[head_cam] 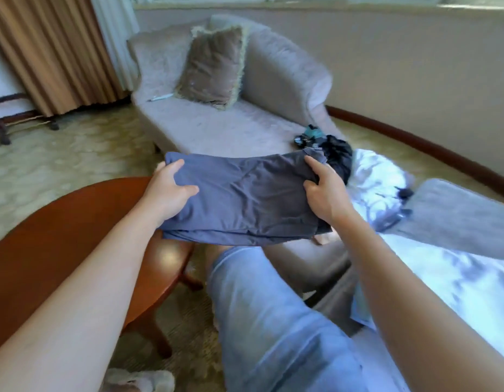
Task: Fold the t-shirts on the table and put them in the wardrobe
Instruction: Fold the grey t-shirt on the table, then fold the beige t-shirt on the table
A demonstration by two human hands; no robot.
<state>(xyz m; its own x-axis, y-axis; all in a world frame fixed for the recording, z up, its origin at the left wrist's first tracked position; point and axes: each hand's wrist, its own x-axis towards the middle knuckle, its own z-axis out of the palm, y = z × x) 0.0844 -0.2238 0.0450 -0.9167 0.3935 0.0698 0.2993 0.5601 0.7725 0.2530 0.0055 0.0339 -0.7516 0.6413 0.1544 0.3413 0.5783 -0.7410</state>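
Clock directions are read from the centre of the view, 12 at the top.

**Task item.** The t-shirt [245, 199] is grey-blue, folded into a layered rectangle, and held level at the centre of the view. It is above the person's knee [239, 267], which is clad in light jeans. Its corner at 8 o'clock overlaps the tabletop [61, 236] rim. Whether the two touch cannot be told.

**Hands.** The left hand [170, 190] grips the shirt's 9 o'clock edge, thumb on top and fingers underneath. The right hand [325, 190] grips the 3 o'clock edge, fingers curled over the cloth.

**Surroundings.**
- Tabletop: round, reddish wood, at 8 o'clock. The left forearm crosses over it.
- Sofa [217, 123]: pale, at 12 o'clock, behind the shirt. A brown cushion [214, 66] leans against its back. A thin white object [160, 97] lies on the seat just beside the cushion, too small to identify.
- Dark clothes [335, 154]: a crumpled heap at 2 o'clock, on the sofa end, just beyond the right hand.
- Bed [431, 278]: white sheet, at 4 o'clock, with a grey cover [457, 216] across it.
- Curtain [53, 52]: tan, at 10 o'clock. A dark rack [7, 120] stands beside it on the carpet [61, 154].
- Slipper [140, 380]: at 7 o'clock, on the carpet near the table leg.

**Obstructions.** The shirt hides the sofa's front edge. The raised leg hides the floor below the shirt.
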